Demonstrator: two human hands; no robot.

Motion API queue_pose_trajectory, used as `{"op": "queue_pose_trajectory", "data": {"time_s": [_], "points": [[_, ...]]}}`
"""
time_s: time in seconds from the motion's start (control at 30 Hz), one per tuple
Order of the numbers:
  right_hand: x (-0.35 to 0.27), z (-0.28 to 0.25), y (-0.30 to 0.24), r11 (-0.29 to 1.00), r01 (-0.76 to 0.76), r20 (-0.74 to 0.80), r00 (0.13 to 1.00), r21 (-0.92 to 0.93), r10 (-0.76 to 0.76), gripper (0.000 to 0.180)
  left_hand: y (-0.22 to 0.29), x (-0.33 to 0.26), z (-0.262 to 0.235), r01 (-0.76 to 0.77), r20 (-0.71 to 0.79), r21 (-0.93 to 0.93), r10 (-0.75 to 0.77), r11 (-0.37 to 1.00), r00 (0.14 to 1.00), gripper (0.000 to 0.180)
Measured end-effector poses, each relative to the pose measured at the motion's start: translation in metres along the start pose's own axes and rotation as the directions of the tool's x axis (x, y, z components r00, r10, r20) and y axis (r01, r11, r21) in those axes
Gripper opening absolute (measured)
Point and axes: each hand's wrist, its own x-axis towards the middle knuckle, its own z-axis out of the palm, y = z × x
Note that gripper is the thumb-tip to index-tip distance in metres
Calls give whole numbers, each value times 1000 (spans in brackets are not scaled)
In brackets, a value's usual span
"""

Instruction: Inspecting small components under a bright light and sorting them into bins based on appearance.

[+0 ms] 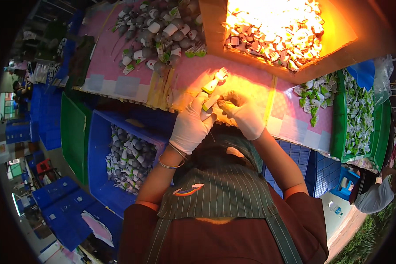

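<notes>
My left hand point(190, 127), in a white glove, is closed around a small white-and-green plastic piece point(210, 102) above the front edge of the pink-covered table point(185, 86). Close beside it, my gloved right hand point(246, 118) has its fingers pinched together near the end of that piece. What the right fingertips hold, if anything, is lost in the glare. Just beyond my left fingertips is another white-and-green piece point(212, 84), brightly lit; whether it touches the hand I cannot tell.
Grey-and-white parts with thin wires point(163, 33) lie heaped at the far left. A cardboard box point(339, 48) of small pieces glows under strong light. White-and-green pieces point(316, 94) lie at right beside a green crate point(340, 114). A blue crate point(97, 154) of grey-and-white parts stands lower left.
</notes>
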Motion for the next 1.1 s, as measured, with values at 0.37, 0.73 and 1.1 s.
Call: {"op": "queue_pose_trajectory", "data": {"time_s": [0.37,0.73,1.1], "points": [[18,8,0,841,246,-18,957,-482,-290,34,-5,2,-5,431,359,-578,-259,693,897,61],[-1,-29,8,907,144,28,989,-395,-144,17,-1,11,9,-68,241,-148,103,987,965,40],[180,-144,-112,28,-379,-286,646,-925,-708,25,2,22,1,461,443,-669,-184,583,877,48]]}}
